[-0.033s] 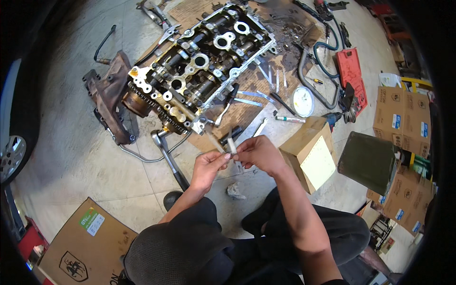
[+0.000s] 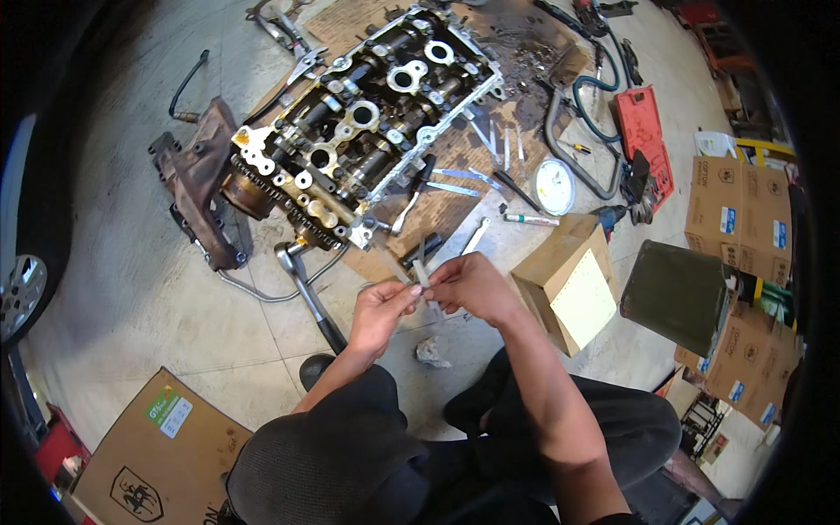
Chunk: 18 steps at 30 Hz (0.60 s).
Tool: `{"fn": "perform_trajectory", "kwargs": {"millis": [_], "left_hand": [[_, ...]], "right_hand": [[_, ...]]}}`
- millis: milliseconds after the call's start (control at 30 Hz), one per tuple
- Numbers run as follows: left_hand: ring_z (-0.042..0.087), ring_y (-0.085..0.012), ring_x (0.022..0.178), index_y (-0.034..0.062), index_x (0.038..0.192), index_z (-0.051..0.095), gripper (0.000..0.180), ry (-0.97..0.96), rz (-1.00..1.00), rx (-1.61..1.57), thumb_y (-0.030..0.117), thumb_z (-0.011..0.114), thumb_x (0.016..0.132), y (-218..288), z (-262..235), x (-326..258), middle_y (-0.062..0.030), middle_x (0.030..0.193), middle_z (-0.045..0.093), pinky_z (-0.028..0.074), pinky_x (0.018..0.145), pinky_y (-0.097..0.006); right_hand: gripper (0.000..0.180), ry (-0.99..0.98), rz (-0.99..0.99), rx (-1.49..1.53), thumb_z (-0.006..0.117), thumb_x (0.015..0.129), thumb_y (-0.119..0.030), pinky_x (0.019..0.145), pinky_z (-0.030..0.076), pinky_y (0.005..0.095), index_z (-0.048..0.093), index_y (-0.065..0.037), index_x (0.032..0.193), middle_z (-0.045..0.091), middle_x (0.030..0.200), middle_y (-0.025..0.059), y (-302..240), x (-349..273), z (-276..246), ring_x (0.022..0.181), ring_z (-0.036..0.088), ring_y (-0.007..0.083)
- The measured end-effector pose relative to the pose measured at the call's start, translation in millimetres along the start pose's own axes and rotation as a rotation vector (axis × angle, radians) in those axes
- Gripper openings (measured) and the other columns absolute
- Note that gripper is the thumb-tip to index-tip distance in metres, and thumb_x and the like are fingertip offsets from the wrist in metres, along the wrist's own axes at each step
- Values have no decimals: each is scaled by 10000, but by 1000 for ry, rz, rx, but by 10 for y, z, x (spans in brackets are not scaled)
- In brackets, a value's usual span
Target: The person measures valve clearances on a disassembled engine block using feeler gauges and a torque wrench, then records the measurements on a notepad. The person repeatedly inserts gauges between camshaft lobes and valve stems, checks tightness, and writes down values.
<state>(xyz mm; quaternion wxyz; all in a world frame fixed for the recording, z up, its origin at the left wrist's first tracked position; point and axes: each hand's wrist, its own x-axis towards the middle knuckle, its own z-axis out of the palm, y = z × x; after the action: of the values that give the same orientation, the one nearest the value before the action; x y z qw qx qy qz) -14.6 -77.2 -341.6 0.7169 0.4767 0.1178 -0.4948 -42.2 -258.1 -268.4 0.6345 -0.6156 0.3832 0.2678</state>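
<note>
Silvery strips (image 2: 421, 273) pinched above a pale floor (image 2: 280, 341)

From here I see the left hand (image 2: 382, 306) clamped, thumb against fingers, on the thin strips, while the right hand (image 2: 470, 284) grips them from the other side, its fingertips all but meeting the left's. Which strip sits in which hand I can't tell. The strips poke up past the fingers toward the near corner of a big, oily engine part (image 2: 372, 131), which rests on stained cardboard (image 2: 437, 220).

More loose strips (image 2: 451, 188) lie to the right of that engine part. On the left, a ratchet (image 2: 306, 284) stretches across the floor, its head close by the engine part, and a rusty brown casting (image 2: 206, 175) lies farther out. A crumpled rag (image 2: 431, 352) sits below the hands. To the right stands a cardboard box (image 2: 542, 271) with a yellowish sheet (image 2: 584, 302) on it; beyond it are a marker (image 2: 532, 220) and a round white tub (image 2: 555, 186).
</note>
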Motion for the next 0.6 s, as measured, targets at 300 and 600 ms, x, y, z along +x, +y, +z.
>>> {"fn": "perform_trajectory", "kwargs": {"millis": [300,600], "left_hand": [[531,-61,598,17,796,657,134,119,52,59,128,719,840,-1,-1,-23,-9,694,631,401,567,-200],[610,-93,655,17,823,638,107,91,-5,74,106,676,868,-106,-34,13,-45,739,656,507,619,-240]], "right_hand": [[119,157,-149,19,735,757,-62,521,475,240,654,15,797,647,694,49,387,160,148,582,586,95],[115,139,-112,345,701,803,-48,506,476,239,613,18,836,642,735,55,451,162,134,592,585,101]]}}
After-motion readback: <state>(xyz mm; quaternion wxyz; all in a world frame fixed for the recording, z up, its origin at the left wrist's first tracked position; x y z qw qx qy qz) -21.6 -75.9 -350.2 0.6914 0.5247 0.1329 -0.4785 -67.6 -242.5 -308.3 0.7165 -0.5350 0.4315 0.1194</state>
